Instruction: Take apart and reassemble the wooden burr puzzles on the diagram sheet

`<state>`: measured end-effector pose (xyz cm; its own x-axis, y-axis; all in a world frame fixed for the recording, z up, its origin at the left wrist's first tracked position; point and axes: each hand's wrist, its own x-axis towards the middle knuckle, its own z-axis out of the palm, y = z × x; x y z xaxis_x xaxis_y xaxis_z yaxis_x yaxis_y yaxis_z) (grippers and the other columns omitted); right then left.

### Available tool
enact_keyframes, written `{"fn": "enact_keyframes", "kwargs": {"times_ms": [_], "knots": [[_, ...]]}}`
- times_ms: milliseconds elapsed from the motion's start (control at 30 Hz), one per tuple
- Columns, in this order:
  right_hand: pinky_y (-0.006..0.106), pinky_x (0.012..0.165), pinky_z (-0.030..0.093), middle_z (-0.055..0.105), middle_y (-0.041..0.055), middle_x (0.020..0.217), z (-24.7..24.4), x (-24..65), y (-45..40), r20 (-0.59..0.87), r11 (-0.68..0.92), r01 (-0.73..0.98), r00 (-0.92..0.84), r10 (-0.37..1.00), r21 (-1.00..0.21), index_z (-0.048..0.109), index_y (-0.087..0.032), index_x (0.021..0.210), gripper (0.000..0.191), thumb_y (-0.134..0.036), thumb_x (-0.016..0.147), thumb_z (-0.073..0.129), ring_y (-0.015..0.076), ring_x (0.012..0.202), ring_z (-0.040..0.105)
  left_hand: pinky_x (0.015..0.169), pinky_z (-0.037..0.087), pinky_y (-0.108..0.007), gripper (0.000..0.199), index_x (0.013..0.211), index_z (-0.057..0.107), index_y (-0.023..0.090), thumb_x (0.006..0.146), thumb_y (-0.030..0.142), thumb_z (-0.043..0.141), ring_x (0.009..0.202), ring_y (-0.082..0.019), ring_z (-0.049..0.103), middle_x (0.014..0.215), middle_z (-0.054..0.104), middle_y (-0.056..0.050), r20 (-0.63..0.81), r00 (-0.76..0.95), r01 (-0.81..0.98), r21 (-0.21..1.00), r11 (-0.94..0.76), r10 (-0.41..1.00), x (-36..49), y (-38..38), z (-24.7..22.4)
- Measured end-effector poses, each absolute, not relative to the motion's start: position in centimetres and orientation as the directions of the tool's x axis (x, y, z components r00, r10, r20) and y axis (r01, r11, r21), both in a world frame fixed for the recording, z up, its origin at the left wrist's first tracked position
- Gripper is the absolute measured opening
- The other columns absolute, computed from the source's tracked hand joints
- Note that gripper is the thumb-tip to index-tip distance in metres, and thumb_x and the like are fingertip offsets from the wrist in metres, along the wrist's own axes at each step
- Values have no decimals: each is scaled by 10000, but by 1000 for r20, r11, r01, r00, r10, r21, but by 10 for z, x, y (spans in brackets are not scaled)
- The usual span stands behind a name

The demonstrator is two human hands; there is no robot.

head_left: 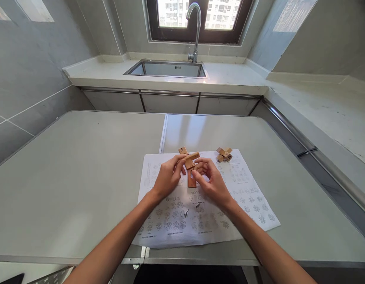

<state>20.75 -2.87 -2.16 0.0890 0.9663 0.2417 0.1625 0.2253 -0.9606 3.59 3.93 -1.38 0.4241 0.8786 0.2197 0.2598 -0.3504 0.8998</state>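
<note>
Several wooden puzzle pieces (190, 162) are joined or stacked between my hands, above a printed paper sheet (176, 201). My left hand (170, 175) is closed, its fingertips on the left end of the upper light piece. On the right, my right hand (210, 177) has its thumb and fingers curled at the lower part of the pieces. A reddish-brown flat piece (191, 180) points toward me below them, and another light piece (183, 150) shows behind. Whether these touch the sheet is hard to tell. An assembled wooden cross-shaped puzzle (224, 154) rests at the sheet's upper right.
The sheet lies on a pale folding table (82, 177) with a centre seam. Beyond stand a counter (229, 75), a sink (170, 70) and a faucet (196, 33) under a window. A metal rail (306, 150) runs along the right side.
</note>
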Motion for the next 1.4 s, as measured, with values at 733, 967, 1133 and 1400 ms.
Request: {"fn": "enact_keyframes", "kwargs": {"times_ms": [733,967,1133,1400], "knots": [[574,1073,505,646,130,1349,-29,216,-30,368,297,643,-25,930,-706,552,-283,1360,667,-455,812,892,365,1271,584,603,513,-239,514,1287,650,215,901,537,757,669,-117,618,1037,748,-52,47,295,131,987,-89,954,34,47,-5],[558,1076,506,680,121,1288,-20,219,-28,343,225,420,228,911,-879,625,-266,1265,622,-561,784,885,336,1201,629,618,521,-243,463,1281,667,237,898,480,760,599,-100,561,1020,762,-25,136,331,239,945,-222,934,32,45,-4],[507,1101,524,687,119,1360,-13,226,-26,112,141,-99,257,960,-985,655,-264,1214,555,-645,839,803,319,1292,634,571,490,-235,480,1260,672,219,896,521,756,635,-122,609,963,742,-36,55,372,193,972,-135,927,34,44,-4],[541,1148,506,702,136,1394,-19,233,-20,59,154,-338,276,959,-929,653,-274,1188,659,-831,837,661,343,1366,623,627,502,-268,426,1141,750,171,956,548,679,631,-125,558,817,699,-35,-24,498,46,999,1,867,33,42,5]]}}
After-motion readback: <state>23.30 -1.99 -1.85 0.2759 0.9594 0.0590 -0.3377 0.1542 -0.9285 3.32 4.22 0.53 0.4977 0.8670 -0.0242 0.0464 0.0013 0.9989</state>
